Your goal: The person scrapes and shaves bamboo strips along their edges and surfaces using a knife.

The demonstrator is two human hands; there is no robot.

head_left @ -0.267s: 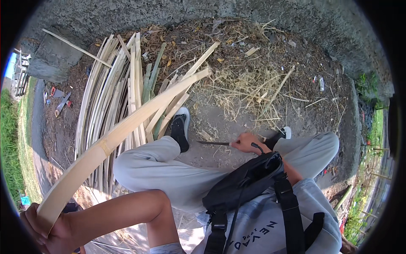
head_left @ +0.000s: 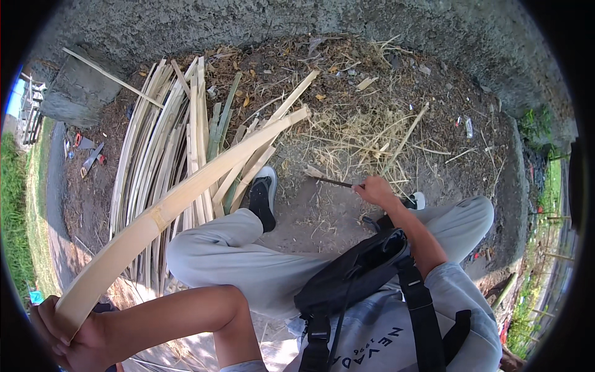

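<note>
A long, pale bamboo strip (head_left: 173, 201) with a darker node band slants from the lower left up across my left knee. My left hand (head_left: 71, 335) is wrapped round its near end. The strip's far end is in the air past my left foot. In front of my lap, my right hand (head_left: 375, 190) grips a dark, narrow knife (head_left: 334, 181), its blade pointing left. The blade is apart from the strip, over the ground between my feet. Fingers hide the knife's handle.
A stack of split bamboo strips (head_left: 152, 149) lies left of my left shoe (head_left: 263, 198). Pale shavings (head_left: 365, 136) litter the dirt ahead. A hand saw (head_left: 93, 159) lies at the far left. A rough concrete wall (head_left: 297, 28) runs along the back, and a black bag (head_left: 353, 273) hangs at my waist.
My right hand has moved forward and slightly right with the knife, further from my lap. My left hand keeps hold of the bamboo strip, almost unmoved.
</note>
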